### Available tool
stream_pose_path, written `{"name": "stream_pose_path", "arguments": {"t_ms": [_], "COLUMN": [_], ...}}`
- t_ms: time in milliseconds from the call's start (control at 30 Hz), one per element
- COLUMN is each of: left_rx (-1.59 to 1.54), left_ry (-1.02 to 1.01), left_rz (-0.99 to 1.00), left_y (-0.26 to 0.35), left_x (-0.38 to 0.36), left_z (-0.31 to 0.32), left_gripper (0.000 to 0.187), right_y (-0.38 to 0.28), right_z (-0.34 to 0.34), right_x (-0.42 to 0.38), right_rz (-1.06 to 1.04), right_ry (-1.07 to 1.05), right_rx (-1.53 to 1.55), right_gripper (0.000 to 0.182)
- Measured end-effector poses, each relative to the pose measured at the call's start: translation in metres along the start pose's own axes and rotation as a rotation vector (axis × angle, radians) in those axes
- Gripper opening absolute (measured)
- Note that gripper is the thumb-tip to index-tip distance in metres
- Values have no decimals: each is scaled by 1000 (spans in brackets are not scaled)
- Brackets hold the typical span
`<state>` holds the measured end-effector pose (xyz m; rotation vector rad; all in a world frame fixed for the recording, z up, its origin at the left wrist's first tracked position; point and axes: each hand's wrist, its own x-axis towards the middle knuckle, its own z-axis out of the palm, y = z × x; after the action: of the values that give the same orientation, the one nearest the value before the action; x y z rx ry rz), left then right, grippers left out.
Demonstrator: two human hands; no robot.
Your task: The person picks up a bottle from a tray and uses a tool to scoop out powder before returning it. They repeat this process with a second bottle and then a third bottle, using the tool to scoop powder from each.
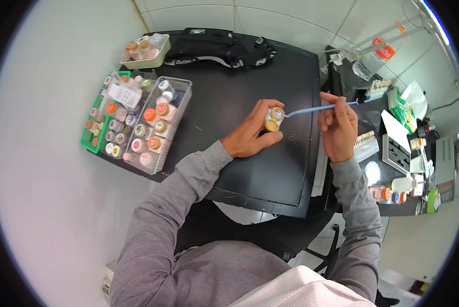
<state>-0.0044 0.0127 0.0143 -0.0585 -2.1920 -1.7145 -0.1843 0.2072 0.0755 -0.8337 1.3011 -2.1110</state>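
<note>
Over the black table (239, 176), my left hand (254, 132) is closed around two small round jars (274, 119) with golden rims or lids, one beside the other. To the right, my right hand (340, 125) pinches a thin blue tool (314, 109) between thumb and fingers. The tool's left tip points at the upper jar, close to its rim; whether it touches cannot be made out. White specks lie on the table just right of my left hand.
Baskets of small capped jars, one clear (186, 92) and one green (89, 140), stand at the left, with a cream basket (163, 53) behind. A black bag (204, 48) lies at the back. The right counter holds a bottle (370, 64), an open case (396, 153) and tooth-shade samples (365, 146).
</note>
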Motion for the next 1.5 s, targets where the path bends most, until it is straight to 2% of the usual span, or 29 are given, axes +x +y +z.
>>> {"name": "stream_pose_path", "arguments": {"t_ms": [100,200,300,367,600,700,800,933,1033,1067,1133,1233,1367,1500], "left_rx": [-58,47,156,142,104,-11,429,745,731,781,876,815,917,1033], "left_ry": [32,51,43,-15,150,230,366,443,510,478,414,402,266,137], "left_rz": [-54,-29,39,-12,172,-63,130,181,-88,-107,-144,-404,-466,-531], "left_y": [0,4,9,17,2,56,59,81,90,89,90,92,74,72], "left_x": [-2,-3,-2,-3,-4,-19,-32,-49,-56,-58,-57,-52,-42,-36], "left_z": [-4,-5,-4,-5,-3,-5,-41,-128,-174,-184,-196,-198,-205,-209], "left_gripper": [65,57,41,37,32,38,45,45,45,46,47,47,50,44], "right_y": [8,12,17,20,24,15,15,26,34,34,35,37,34,30], "right_z": [-10,-19,-28,-33,-36,-21,-24,-36,-41,-40,-39,-39,-38,-33], "right_x": [8,14,18,22,29,25,26,28,30,30,31,30,30,28], "right_rz": [107,159,183,199,248,261,273,271,272,274,275,279,275,276], "right_ry": [69,91,81,75,43,49,30,-27,-64,-71,-78,-91,-110,-115], "right_rx": [127,194,215,222,234,206,188,163,170,167,164,153,132,106], "right_gripper": [52,52,50,49,48,48,48,47,47,47,47,46,46,45]}}
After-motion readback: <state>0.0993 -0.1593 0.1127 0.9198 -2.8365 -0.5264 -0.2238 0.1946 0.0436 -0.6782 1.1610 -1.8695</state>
